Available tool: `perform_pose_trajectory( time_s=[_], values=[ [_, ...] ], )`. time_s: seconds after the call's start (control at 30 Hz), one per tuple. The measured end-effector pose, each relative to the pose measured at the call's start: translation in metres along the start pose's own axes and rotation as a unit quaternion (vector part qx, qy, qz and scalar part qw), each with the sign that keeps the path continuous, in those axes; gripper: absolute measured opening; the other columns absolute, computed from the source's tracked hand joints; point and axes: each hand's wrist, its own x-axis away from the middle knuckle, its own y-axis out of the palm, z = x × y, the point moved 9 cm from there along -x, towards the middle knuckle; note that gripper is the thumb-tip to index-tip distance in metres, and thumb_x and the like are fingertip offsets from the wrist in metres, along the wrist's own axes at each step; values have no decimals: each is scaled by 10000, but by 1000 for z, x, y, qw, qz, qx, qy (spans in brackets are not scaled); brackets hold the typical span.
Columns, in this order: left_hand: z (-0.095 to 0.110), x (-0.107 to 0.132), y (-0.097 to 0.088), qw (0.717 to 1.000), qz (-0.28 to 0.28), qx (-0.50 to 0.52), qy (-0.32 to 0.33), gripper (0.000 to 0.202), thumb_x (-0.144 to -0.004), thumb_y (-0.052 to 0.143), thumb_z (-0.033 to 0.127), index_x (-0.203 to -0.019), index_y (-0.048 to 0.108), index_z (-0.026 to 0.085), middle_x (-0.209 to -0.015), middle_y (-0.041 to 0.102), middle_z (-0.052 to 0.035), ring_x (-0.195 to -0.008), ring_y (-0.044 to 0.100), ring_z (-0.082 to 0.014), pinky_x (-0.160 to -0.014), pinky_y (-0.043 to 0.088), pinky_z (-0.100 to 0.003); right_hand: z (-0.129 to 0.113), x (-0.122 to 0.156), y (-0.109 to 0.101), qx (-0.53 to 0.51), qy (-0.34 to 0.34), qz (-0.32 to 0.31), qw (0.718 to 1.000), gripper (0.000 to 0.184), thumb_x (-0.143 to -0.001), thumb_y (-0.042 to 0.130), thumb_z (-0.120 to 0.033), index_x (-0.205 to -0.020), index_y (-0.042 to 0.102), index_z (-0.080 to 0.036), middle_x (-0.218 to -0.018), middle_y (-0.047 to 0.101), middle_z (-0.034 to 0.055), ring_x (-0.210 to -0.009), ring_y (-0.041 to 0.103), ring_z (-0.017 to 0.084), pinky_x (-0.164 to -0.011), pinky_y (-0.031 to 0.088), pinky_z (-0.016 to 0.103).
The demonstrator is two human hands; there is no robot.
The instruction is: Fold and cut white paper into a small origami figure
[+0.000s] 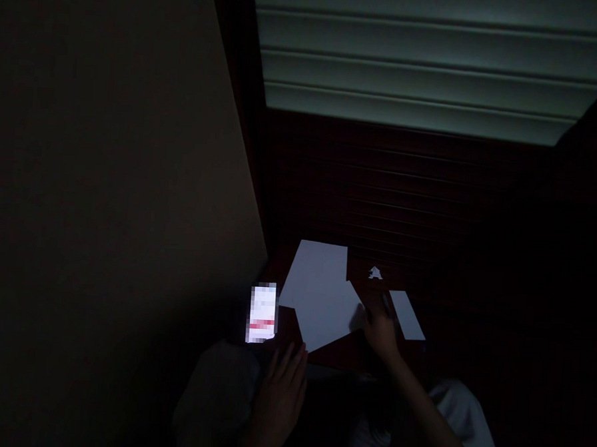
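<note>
My right hand (380, 331) curls round a dark pen-like stick (386, 303) at the white papers' (320, 285) right edge; my left hand (282, 386), empty, stretches its fingers by their near corner. The lit screen (262, 314) is pixelated, unreadable. Rightward lie a white scrap (375, 273) and strip (408, 316).

White paper sheets (319, 291), overlapping askew on table (285, 324); dark pen-like stick (385, 304) in right-hand fingers (376, 314).

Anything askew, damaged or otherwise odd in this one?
The white sheets look askew, seeming to overlap at mismatched angles. To their right, a small white piece has a jagged outline, unlike the straight-edged strip nearby. Left of the sheets, a bright panel is pixelated and unreadable.
</note>
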Motion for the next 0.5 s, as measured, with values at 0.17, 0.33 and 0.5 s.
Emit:
perform_pose_trajectory(
  time_s=[0.17, 0.33, 0.5],
  values=[
    [-2, 1, 2, 1000, 2, 15, -7, 539, -906, 360, 208, -1428, 224, 204, -1476, 270, -43, -1353, 219, -258, -1075, 248, -488, 12, -15, 3, -8, 51, -29, 998, 272, -819, 480, -299, -911, 692, -154, -817, 711, 135, -737, 666, 241, -643, 436, 287],
    [-3, 0, 2, 999, 3, 39, -19, 538, -908, 355, 200, -1429, 221, 204, -1472, 279, -45, -1357, 211, -247, -1086, 238, -480, 32, -14, -2, -48, 101, -22, 993, 244, -742, 573, -347, -833, 711, -168, -765, 712, 130, -692, 662, 247, -601, 424, 292],
    [-6, 2, 1, 992, 18, 117, -44, 537, -911, 356, 202, -1429, 215, 211, -1466, 292, -66, -1352, 225, -252, -1080, 242, -514, 53, 1, -12, -131, 149, 26, 980, 279, -642, 667, -439, -714, 698, -172, -688, 699, 102, -677, 651, 259, -580, 434, 303]
  ],
)
